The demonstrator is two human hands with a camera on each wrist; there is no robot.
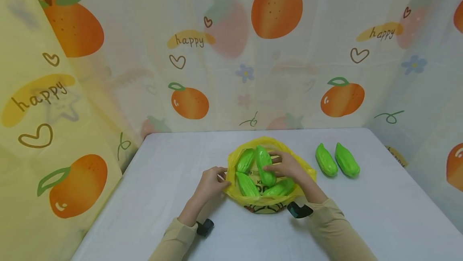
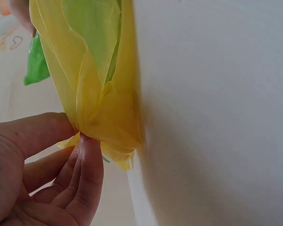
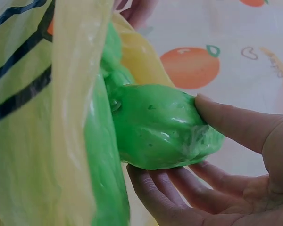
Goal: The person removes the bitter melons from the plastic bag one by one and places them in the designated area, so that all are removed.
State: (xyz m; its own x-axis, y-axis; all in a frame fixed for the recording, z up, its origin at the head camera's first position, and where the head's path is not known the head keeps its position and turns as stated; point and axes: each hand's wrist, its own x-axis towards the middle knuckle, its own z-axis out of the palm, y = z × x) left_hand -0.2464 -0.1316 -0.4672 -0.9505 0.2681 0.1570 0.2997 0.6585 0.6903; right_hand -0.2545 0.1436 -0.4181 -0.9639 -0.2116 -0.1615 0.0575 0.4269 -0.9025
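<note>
A yellow plastic bag (image 1: 234,188) with dark print stands open on the table, its rim spread wide. Several glossy green, oblong model fruits with pointed ends, such as this one (image 1: 247,184), lie inside. My left hand (image 1: 211,181) pinches the bag's left rim between thumb and fingers, and the left wrist view shows the gathered plastic (image 2: 106,117). Over the bag's opening, my right hand (image 1: 287,166) grips another green fruit (image 1: 265,164), thumb on one side and fingers on the other. In the right wrist view this fruit (image 3: 165,127) sits partly past the bag's edge.
Two more green fruits, a left one (image 1: 326,160) and a right one (image 1: 347,160), lie side by side on the white table (image 1: 173,152), right of the bag. A fruit-printed cloth (image 1: 224,80) hangs behind the table and along its sides.
</note>
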